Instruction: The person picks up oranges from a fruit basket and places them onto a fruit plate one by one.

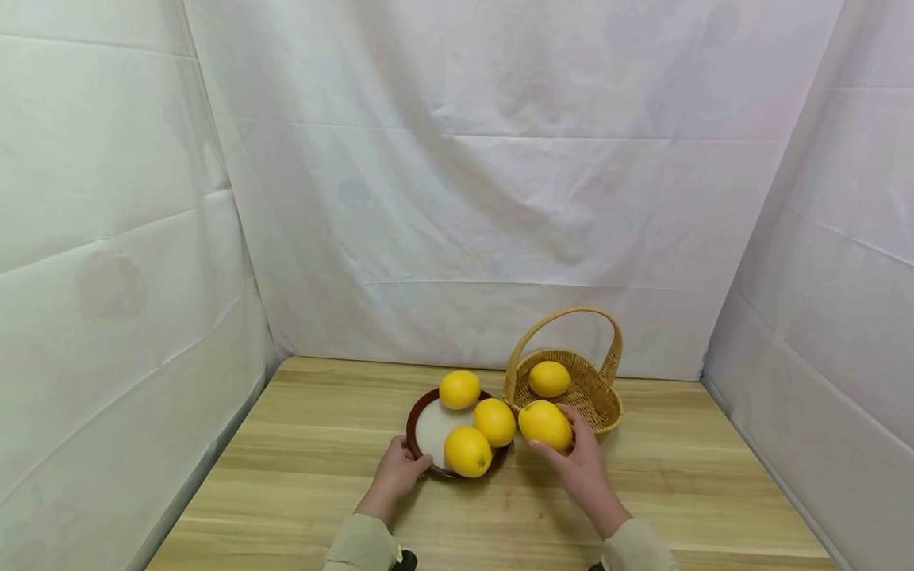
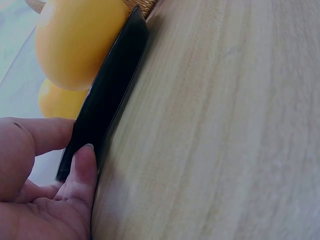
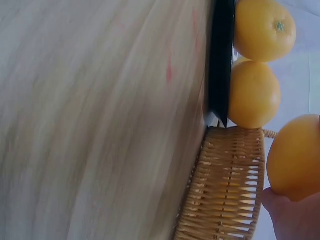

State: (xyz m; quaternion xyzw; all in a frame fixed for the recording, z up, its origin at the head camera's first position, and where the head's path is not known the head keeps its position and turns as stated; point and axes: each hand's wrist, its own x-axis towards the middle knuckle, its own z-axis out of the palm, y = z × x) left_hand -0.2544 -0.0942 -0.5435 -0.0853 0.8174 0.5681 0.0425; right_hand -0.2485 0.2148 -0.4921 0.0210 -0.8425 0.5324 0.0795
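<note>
My left hand (image 1: 400,469) pinches the left rim of a round plate (image 1: 412,432) with a dark red-brown edge and a pale inside. In the left wrist view, thumb and fingers grip the plate's dark side (image 2: 107,95). Three lemons lie on the plate: one at the back (image 1: 459,389), one at the right (image 1: 494,422) and one in front (image 1: 467,452). My right hand (image 1: 581,468) holds another lemon (image 1: 545,425) above the front left rim of a wicker basket (image 1: 598,396). Inside the basket lies one more lemon (image 1: 550,379).
The basket's tall arched handle (image 1: 571,311) rises over it, and the basket stands close against the plate's right side. Beneath everything is a wood-grain table (image 1: 307,444). White cloth (image 1: 464,198) hangs behind and on both sides.
</note>
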